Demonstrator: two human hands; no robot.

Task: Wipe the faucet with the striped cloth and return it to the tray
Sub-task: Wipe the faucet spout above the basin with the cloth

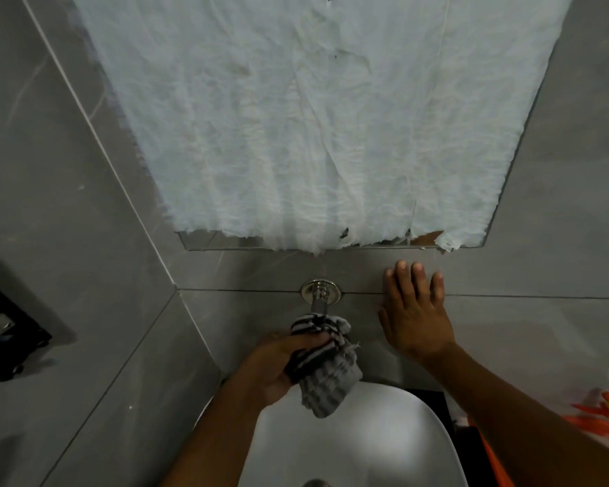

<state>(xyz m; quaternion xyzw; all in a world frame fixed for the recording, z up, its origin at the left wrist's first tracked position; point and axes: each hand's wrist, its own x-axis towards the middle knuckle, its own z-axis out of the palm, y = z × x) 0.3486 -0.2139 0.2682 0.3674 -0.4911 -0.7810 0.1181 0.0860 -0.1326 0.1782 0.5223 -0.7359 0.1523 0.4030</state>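
Note:
A chrome faucet (319, 296) juts from the grey tiled wall above a white basin (384, 448). My left hand (278, 367) grips the black, grey and white striped cloth (322, 367), which is wrapped around the faucet's spout and hides most of it; a loose end hangs over the basin. My right hand (415, 311) lies flat on the wall to the right of the faucet, fingers spread, holding nothing. No tray can be told apart in this view.
A mirror (331, 245) covered with crumpled white paper (313, 117) fills the wall above. A black holder (4, 332) is fixed to the left wall. Orange and yellow items (605, 420) lie at the right edge. The drain (315, 483) shows at the bottom.

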